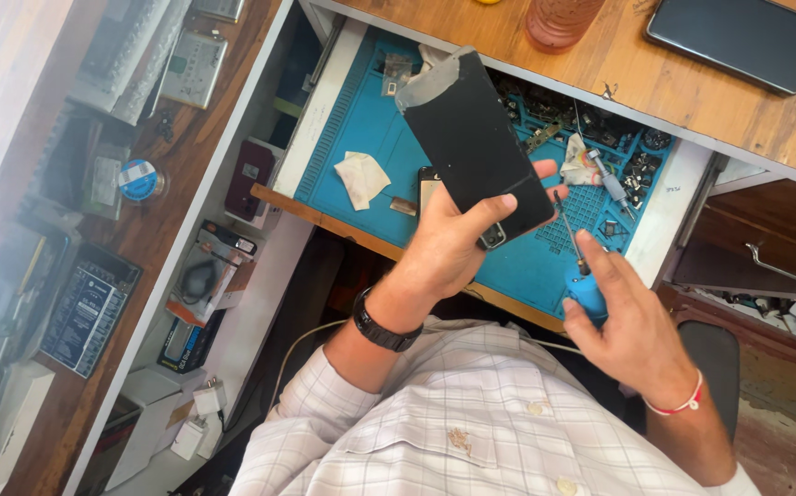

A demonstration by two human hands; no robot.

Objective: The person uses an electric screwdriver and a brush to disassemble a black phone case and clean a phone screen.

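Left hand gripping flat black rectangular smartphone, tilted above blue rubber repair mat. Right hand clasping slim blue-handled metal screwdriver, tip near phone's lower edge. Best done steadily: phone braced firmly, tip seated squarely.

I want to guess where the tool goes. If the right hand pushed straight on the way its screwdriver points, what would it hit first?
Most likely the black phone held in the left hand. The right hand aims the screwdriver up toward the phone's lower edge, though depth is hard to judge; it might pass beside it to the blue mat.
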